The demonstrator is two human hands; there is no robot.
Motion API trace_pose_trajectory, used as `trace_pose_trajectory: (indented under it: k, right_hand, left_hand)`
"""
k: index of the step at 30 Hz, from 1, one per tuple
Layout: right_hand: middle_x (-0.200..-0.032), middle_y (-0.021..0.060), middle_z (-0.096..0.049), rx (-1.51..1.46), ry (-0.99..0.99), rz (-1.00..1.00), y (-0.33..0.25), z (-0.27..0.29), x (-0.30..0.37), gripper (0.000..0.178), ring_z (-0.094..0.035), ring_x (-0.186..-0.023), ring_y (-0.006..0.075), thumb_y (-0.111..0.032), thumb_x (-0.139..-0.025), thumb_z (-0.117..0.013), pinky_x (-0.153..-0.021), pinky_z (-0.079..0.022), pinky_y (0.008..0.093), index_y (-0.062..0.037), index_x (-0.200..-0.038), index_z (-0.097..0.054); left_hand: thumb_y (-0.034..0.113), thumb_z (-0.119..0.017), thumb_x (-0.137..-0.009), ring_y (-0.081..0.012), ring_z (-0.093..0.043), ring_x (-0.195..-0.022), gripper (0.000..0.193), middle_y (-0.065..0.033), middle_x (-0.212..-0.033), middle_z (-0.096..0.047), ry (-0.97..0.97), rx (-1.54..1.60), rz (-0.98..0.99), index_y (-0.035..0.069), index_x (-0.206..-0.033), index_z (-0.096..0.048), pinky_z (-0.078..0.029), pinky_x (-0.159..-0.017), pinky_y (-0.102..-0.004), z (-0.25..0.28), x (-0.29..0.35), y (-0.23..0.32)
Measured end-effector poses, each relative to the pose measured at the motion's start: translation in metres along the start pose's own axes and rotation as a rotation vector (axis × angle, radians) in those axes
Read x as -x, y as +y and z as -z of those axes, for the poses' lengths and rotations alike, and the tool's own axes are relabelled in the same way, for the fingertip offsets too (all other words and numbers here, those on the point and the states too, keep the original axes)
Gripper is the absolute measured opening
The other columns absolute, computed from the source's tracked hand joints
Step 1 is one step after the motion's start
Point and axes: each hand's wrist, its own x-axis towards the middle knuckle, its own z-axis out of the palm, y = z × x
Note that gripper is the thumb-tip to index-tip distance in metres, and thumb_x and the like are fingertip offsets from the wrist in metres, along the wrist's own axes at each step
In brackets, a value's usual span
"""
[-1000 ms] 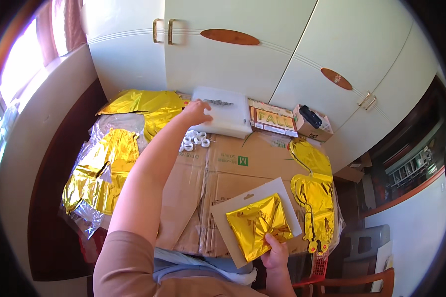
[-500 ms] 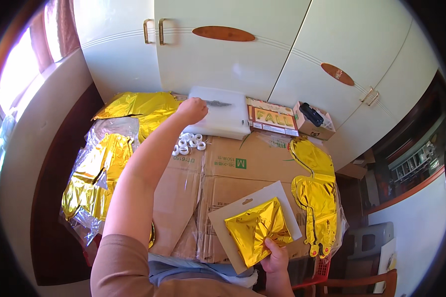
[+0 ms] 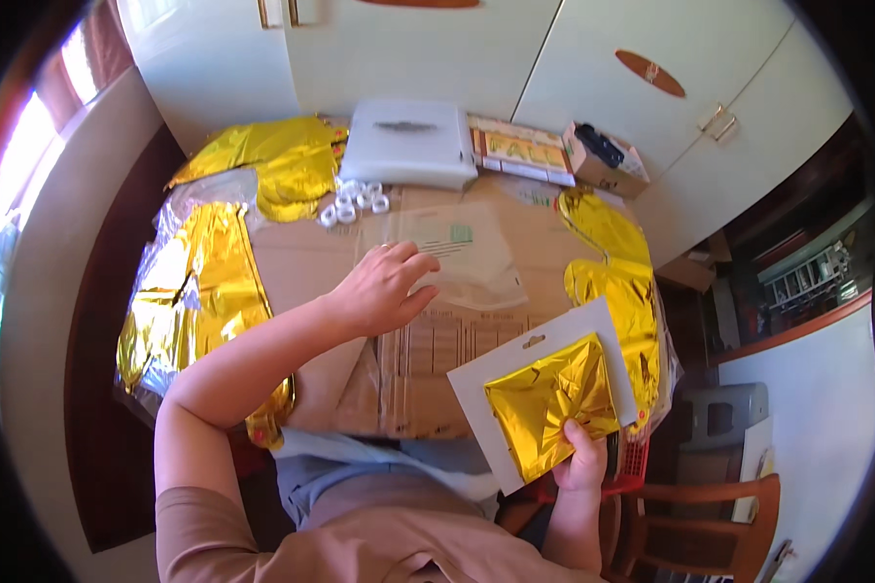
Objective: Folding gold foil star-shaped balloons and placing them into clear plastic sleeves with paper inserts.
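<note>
My right hand [image 3: 581, 459] grips a pale card [image 3: 476, 403] with a hang hole at its top edge. Folded gold foil [image 3: 544, 398] lies flat against that card, gathered into creases under my thumb. Over the middle of the cardboard, my left hand [image 3: 384, 289] hovers or rests with its fingers bent and apart. Beside and partly under it lies a translucent frosted bag [image 3: 472, 255]; whether the fingertips touch it, I cannot tell. A stack of similar frosted bags [image 3: 408, 146] sits at the back.
Flat cardboard [image 3: 311, 262] covers the table. Several small white rolls [image 3: 355, 201] cluster before the stack. Gold foil balloons lie at left [image 3: 199, 282] and right [image 3: 612, 243]. A printed box [image 3: 522, 153] and an open carton [image 3: 608, 175] stand at the back right, near a wooden chair [image 3: 710, 496].
My left hand has come back from the stack toward me, and a single frosted bag now lies on the cardboard. The card with gold foil has shifted slightly right and up.
</note>
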Motion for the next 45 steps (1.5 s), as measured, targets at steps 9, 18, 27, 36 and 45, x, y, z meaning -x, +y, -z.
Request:
trace_pose_trajectory:
  k: [9,18,27,36,45]
  right_hand:
    - [-0.128,0.0071,-0.062,0.104,-0.029,-0.225,0.013,0.027,0.06,0.052,-0.06,-0.117,0.0205,-0.002,-0.086,-0.064,-0.102,-0.048,0.0362,-0.0028,-0.136,-0.052]
    - [-0.127,0.0075,-0.065,0.09,-0.062,-0.38,0.037,0.038,0.074,0.05,-0.063,-0.114,0.0212,0.002,-0.086,-0.062,-0.1,-0.049,0.0362,-0.0033,-0.135,-0.054]
    - [-0.127,0.0084,-0.064,0.058,-0.149,-0.497,0.041,0.028,0.071,0.049,-0.063,-0.114,0.0213,0.0,-0.087,-0.065,-0.102,-0.049,0.0372,-0.0026,-0.134,-0.054]
    - [-0.123,0.0084,-0.066,-0.006,-0.178,-0.578,0.055,0.026,0.06,0.044,-0.064,-0.112,0.0217,0.001,-0.086,-0.066,-0.101,-0.049,0.0371,-0.0016,-0.13,-0.058]
    - [-0.125,0.0089,-0.064,0.057,-0.181,-0.511,0.063,0.011,0.054,0.047,-0.064,-0.113,0.0222,0.0,-0.088,-0.065,-0.101,-0.049,0.0381,-0.0021,-0.133,-0.054]
  left_hand:
    - [0.021,-0.067,-0.087,-0.0317,-0.065,-0.08,0.018,-0.0114,-0.086,-0.067,-0.198,-0.116,0.086,0.005,-0.096,-0.07,-0.05,-0.079,-0.0434,-0.025,0.075,0.05]
    - [0.03,-0.072,-0.083,-0.0315,-0.06,-0.107,0.033,-0.0104,-0.118,-0.063,-0.177,-0.218,-0.015,0.007,-0.108,-0.068,-0.051,-0.09,-0.0441,-0.032,0.09,0.068]
    - [0.021,-0.069,-0.084,-0.0305,-0.064,-0.09,0.018,-0.0098,-0.096,-0.064,-0.178,-0.247,-0.068,0.005,-0.091,-0.067,-0.054,-0.082,-0.04,-0.042,0.088,0.057]
    - [0.013,-0.064,-0.074,-0.0267,-0.061,-0.078,0.009,-0.0073,-0.079,-0.057,-0.103,-0.447,-0.187,0.007,-0.071,-0.058,-0.052,-0.067,-0.0387,-0.053,0.082,0.048]
    - [0.015,-0.064,-0.075,-0.0247,-0.059,-0.076,0.01,-0.0066,-0.079,-0.054,0.049,-0.493,-0.142,0.008,-0.075,-0.057,-0.049,-0.063,-0.0378,-0.056,0.082,0.066]
